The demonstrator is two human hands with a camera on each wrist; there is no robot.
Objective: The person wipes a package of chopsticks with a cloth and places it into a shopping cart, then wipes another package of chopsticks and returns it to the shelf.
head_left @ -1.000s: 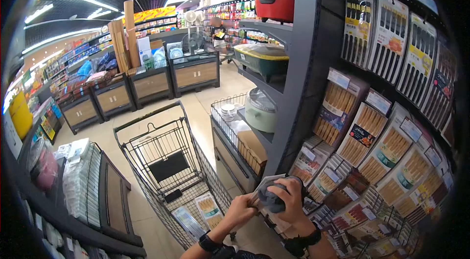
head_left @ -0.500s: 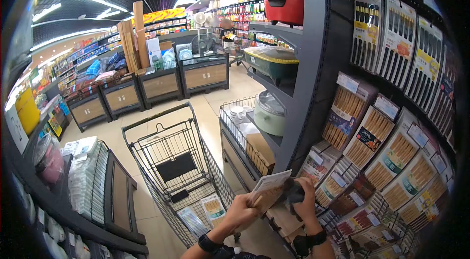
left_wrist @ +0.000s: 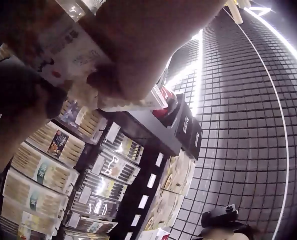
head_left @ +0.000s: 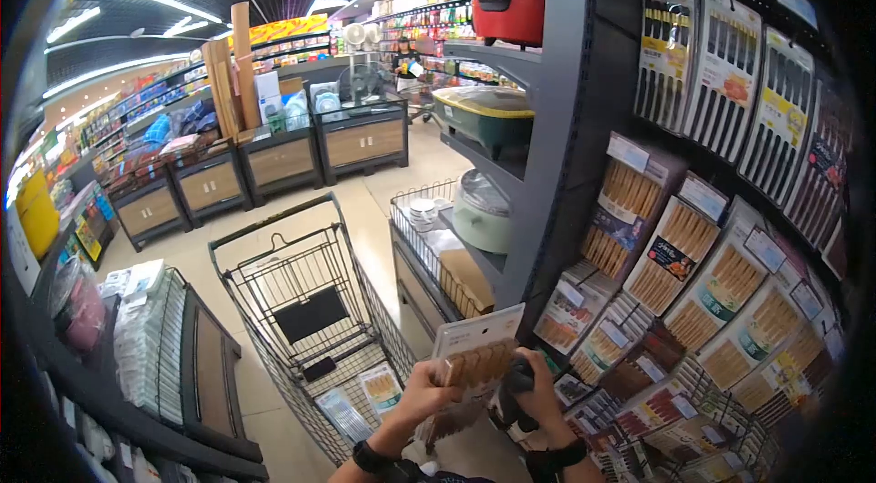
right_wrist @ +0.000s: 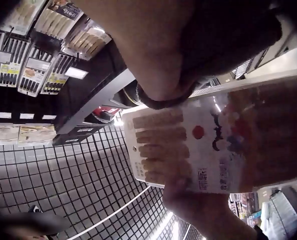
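Observation:
My left hand (head_left: pixel 422 396) grips a flat pack of wooden chopsticks (head_left: pixel 476 363) by its edge, the thumb lying across its face in the right wrist view. The pack has a pale card top with a hang hole and a clear front over brown sticks. Beside its other edge, my right hand (head_left: pixel 542 399) holds a bunched dark grey cloth (head_left: pixel 517 384). In the right wrist view the cloth (right_wrist: pixel 228 42) wraps under the fingers right at the pack's edge. A chopstick pack (head_left: pixel 380 388) and a pale blue-white pack (head_left: pixel 345 414) lie in the shopping cart (head_left: pixel 274 275).
To the right a dark display wall carries hanging chopstick packs (head_left: pixel 723 293) in rows. A grey shelf post (head_left: pixel 564 118) stands ahead, with a red cooker (head_left: pixel 508 13) and a green pot (head_left: pixel 484 220) on its shelves. A wire-topped bin (head_left: pixel 429 255) stands beyond the cart.
The chopstick pack has turned its stick side into the head view and come nearer my body. My right hand, with the cloth, has moved from over the pack to its side and lower.

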